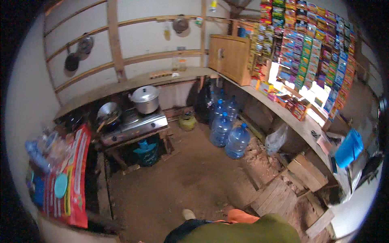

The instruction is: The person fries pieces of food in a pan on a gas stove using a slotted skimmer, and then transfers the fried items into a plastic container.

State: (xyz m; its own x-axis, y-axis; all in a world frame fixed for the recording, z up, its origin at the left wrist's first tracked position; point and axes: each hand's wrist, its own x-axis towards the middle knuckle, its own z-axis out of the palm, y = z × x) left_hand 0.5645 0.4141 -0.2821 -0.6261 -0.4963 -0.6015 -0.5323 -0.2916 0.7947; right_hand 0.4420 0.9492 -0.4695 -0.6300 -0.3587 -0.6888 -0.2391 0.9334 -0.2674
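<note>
Neither of my hands shows clearly in the head view; my olive-green garment fills the bottom edge, with an orange cloth beside it and one foot on the dirt floor. Before me to the left stands a metal two-burner gas stove. A lidded aluminium pot is on its right burner, and a wok with a wooden-handled utensil in it is on the left. Several large blue water bottles stand on the floor ahead.
A teal bucket sits under the stove, a small green gas cylinder beyond. Along the right runs a wooden counter below hanging sachets. A wooden stool is at lower right; a red patterned sheet lies at left.
</note>
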